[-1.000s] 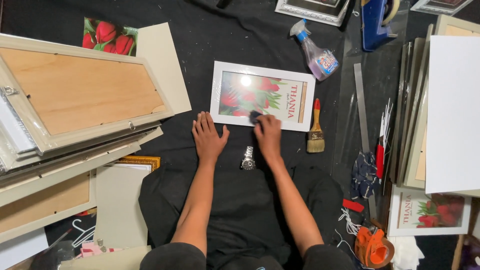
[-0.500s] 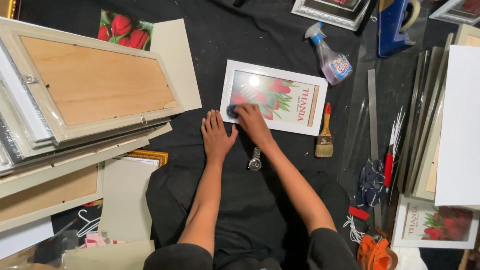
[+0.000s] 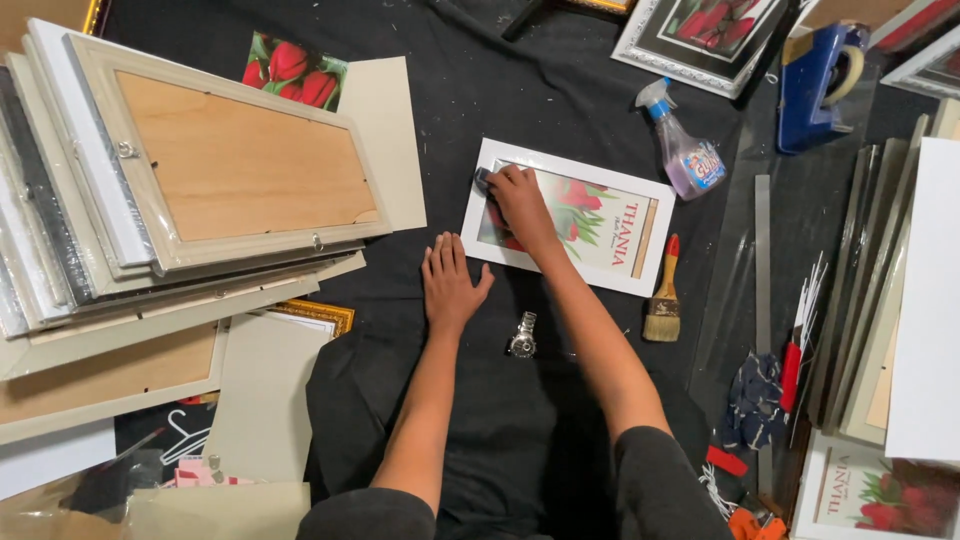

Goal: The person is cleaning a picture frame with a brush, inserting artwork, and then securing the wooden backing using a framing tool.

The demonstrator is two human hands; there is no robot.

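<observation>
A white-bordered print of red tulips (image 3: 600,225) lies flat on the black cloth (image 3: 540,120) in front of me. My right hand (image 3: 518,200) rests on the print's upper left corner, its fingers closed on a small dark pad (image 3: 482,177) pressed to the surface. My left hand (image 3: 450,282) lies flat on the cloth just left of and below the print, fingers spread, holding nothing. A small metal tool (image 3: 523,336) sits on the cloth between my forearms.
A paintbrush (image 3: 664,295) lies right of the print, a spray bottle (image 3: 685,148) above it. Stacked frames with wooden backs (image 3: 230,175) fill the left side. A metal ruler (image 3: 763,290), red-handled tools (image 3: 792,365), a blue tape dispenser (image 3: 820,85) and more frames lie at right.
My right hand has slid with the pad leftward across the print to its upper left corner. My left hand has stayed flat on the cloth.
</observation>
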